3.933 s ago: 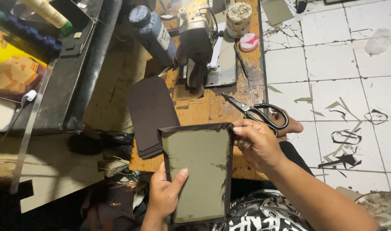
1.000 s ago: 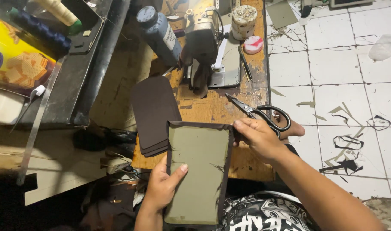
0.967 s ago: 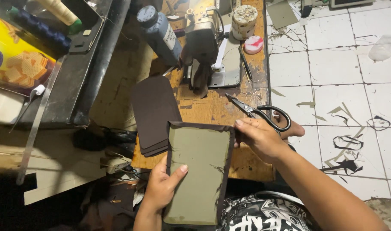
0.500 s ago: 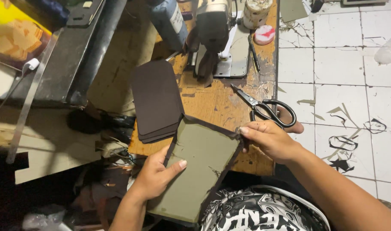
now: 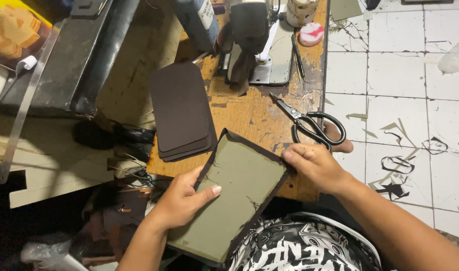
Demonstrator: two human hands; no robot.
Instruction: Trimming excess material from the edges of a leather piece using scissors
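Note:
I hold a flat olive-green panel with a dark folded border (image 5: 234, 195) over my lap, tilted so its top corner points up and to the left. My left hand (image 5: 182, 200) grips its left edge, thumb lying across the green face. My right hand (image 5: 315, 165) pinches the panel's upper right corner at the edge of the wooden table (image 5: 249, 115). A stack of dark brown rounded pieces (image 5: 182, 115) lies on the table just above the panel.
Black-handled scissors (image 5: 310, 123) lie on the table by my right hand. A sewing machine (image 5: 252, 40), a bottle (image 5: 197, 20), a pot (image 5: 302, 10) and a pink-and-white round object (image 5: 311, 33) stand at the far end. White tiled floor (image 5: 400, 75) holds scraps on the right.
The panel has turned clockwise from upright to a slant, its top now leaning right. Both hands kept their hold on it and moved with it. The view has shifted closer.

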